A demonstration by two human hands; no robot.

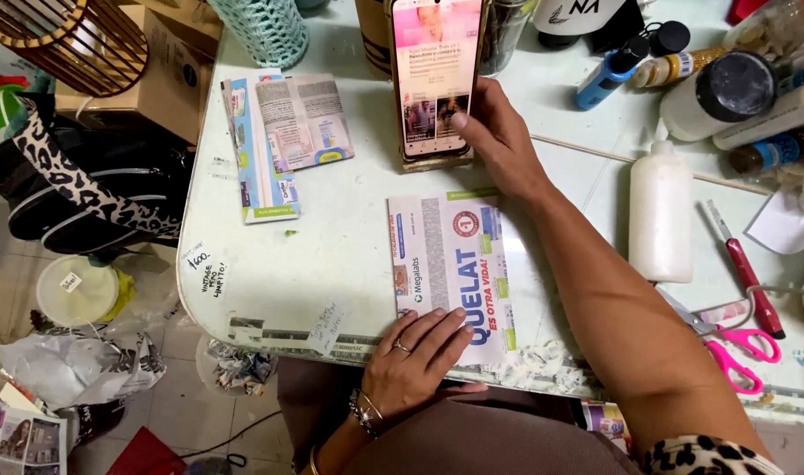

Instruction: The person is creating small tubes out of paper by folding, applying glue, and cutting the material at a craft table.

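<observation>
Paper, a printed leaflet (450, 268) in white, blue and red, lies flat on the pale table (331, 255) between the two hands. Left hand (415, 361) rests open, fingers spread, pressing the leaflet's near edge; right hand (499, 136) reaches beyond it, thumb touching the screen of an upright phone (435, 75), gripping nothing. Left of both hands lie two folded printed sheets (283, 132), blue-edged, overlapping. Right of the right forearm lies a white squeeze bottle (661, 211) on its side, with pink-handled scissors (741, 347) nearer. Beyond them stands a white jar with a black lid (723, 92), contents unseen, beside a blue bottle (609, 75)
</observation>
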